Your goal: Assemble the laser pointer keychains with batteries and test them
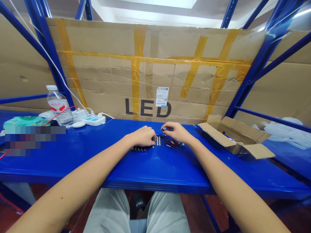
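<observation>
Silver discs (158, 141) between the hands (144, 136)

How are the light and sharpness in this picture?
Head view: glare on the ceiling and the upper-right lamp; head view: the right edge looks smeared, softening the whitish plastic; head view: a pixelated patch hides part of the left; head view: the printed LED letters look crisp.

A blue table (160, 174) is topped with small silver pieces (158, 141) in rows, dark tubes (139, 149) and a cluster of red loops (171, 144); an open cardboard box (224, 139) is set at right, a bottle (59, 108) and power strip (94, 120) at left.
</observation>
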`<action>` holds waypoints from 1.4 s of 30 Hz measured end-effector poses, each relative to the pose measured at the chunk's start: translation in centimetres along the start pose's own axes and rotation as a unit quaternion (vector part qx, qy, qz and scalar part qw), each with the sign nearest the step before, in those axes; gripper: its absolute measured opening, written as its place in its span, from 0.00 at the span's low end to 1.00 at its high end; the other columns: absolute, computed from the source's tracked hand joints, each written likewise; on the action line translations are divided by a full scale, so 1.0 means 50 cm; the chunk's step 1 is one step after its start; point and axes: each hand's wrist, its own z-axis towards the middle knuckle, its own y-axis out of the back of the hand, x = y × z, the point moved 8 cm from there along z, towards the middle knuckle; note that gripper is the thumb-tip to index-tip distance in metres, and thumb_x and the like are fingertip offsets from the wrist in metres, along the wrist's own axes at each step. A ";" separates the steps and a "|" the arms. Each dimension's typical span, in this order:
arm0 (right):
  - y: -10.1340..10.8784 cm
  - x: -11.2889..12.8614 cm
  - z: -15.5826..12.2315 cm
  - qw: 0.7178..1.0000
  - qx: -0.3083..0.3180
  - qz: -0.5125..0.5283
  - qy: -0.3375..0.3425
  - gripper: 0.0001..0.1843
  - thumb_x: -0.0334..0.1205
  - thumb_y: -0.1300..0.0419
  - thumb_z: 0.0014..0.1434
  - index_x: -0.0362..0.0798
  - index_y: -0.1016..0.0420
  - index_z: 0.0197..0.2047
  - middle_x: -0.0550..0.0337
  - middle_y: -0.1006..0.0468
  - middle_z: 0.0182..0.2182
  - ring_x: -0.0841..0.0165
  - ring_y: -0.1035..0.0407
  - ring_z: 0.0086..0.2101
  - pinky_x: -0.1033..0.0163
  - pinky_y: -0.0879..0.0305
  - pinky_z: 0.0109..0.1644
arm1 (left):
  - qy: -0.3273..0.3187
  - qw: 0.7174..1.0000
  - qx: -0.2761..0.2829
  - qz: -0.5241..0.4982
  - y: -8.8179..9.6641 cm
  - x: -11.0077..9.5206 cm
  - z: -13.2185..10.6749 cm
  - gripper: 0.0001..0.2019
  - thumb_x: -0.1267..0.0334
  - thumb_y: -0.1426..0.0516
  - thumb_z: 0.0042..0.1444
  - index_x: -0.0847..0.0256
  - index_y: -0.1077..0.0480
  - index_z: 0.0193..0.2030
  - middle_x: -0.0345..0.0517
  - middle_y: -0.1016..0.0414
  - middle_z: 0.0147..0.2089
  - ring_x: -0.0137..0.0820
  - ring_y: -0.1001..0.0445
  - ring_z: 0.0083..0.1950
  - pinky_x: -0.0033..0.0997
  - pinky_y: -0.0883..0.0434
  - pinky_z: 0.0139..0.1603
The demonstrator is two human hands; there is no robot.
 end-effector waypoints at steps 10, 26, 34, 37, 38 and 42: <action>-0.001 0.001 0.000 1.000 0.005 0.006 0.002 0.11 0.33 0.42 0.53 0.46 0.21 0.38 0.57 0.20 0.38 0.68 0.30 0.34 0.60 0.35 0.41 | 0.025 0.999 0.011 -0.018 -0.005 0.003 0.002 0.00 0.66 0.39 0.45 0.58 0.26 0.26 0.43 0.23 0.29 0.35 0.28 0.35 0.34 0.34 0.43; -0.009 0.007 0.001 0.994 0.023 0.102 -0.028 0.10 0.38 0.40 0.52 0.44 0.20 0.35 0.62 0.25 0.26 0.71 0.36 0.27 0.64 0.38 0.32 | -0.023 0.958 -0.285 0.015 0.059 -0.016 -0.007 0.12 0.64 0.49 0.65 0.58 0.26 0.47 0.46 0.22 0.42 0.32 0.23 0.42 0.30 0.30 0.40; 0.004 -0.007 0.006 0.990 -0.020 0.135 -0.046 0.10 0.39 0.36 0.48 0.44 0.21 0.35 0.59 0.22 0.29 0.69 0.33 0.30 0.62 0.36 0.36 | -0.010 0.963 -0.267 -0.037 0.077 0.004 -0.013 0.12 0.67 0.48 0.61 0.58 0.26 0.48 0.45 0.22 0.43 0.31 0.25 0.41 0.31 0.31 0.41; 0.011 -0.005 0.006 0.992 -0.035 0.111 -0.042 0.10 0.38 0.36 0.48 0.44 0.20 0.35 0.56 0.20 0.33 0.67 0.31 0.33 0.60 0.35 0.41 | -0.036 0.978 -0.197 -0.054 0.079 0.000 -0.015 0.10 0.68 0.46 0.57 0.59 0.24 0.39 0.44 0.21 0.39 0.32 0.27 0.40 0.33 0.32 0.43; 0.012 -0.005 0.006 0.993 -0.036 0.103 -0.042 0.10 0.38 0.36 0.48 0.44 0.20 0.36 0.56 0.20 0.34 0.66 0.30 0.34 0.59 0.35 0.42 | -0.054 0.984 -0.161 -0.046 0.075 -0.007 -0.016 0.08 0.69 0.45 0.55 0.58 0.24 0.35 0.43 0.22 0.36 0.33 0.28 0.40 0.34 0.33 0.44; 0.007 -0.006 0.005 0.995 -0.022 0.087 -0.042 0.11 0.38 0.37 0.50 0.44 0.20 0.37 0.57 0.20 0.32 0.66 0.30 0.33 0.60 0.34 0.40 | -0.086 0.995 -0.039 -0.040 0.046 -0.025 -0.021 0.06 0.68 0.41 0.50 0.54 0.22 0.28 0.42 0.22 0.29 0.37 0.31 0.40 0.36 0.36 0.45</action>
